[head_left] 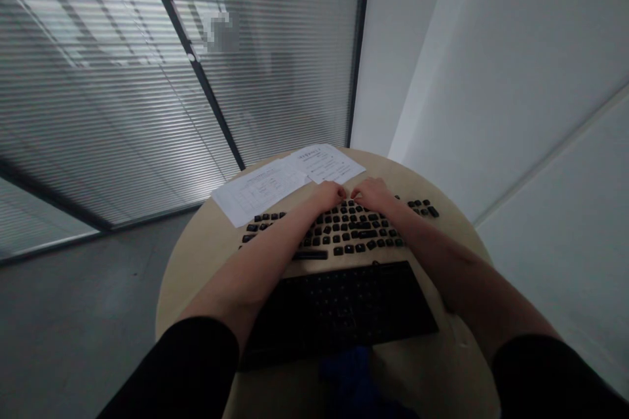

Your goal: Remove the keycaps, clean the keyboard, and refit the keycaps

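Note:
Loose black keycaps (361, 225) lie in rows across the round table. My left hand (331, 196) is at the far row, its fingers curled down among the keycaps. Close beside it, my right hand (369, 194) has its fingers bent inward and pinched together. The two hands are nearly touching, and whatever is in their fingertips is too small to make out. Nearer to me lies a black keyboard (417, 301), its key area showing small fittings where keycaps sit. A long black spacebar (310, 255) lies between the keyboard and the rows.
Two printed sheets, a left sheet (260, 190) and a right sheet (327, 162), rest at the table's (189, 262) far edge. Dark blue cloth (351, 380) is at the near edge. Glass with blinds (295, 91) and a white wall (515, 78) stand close behind.

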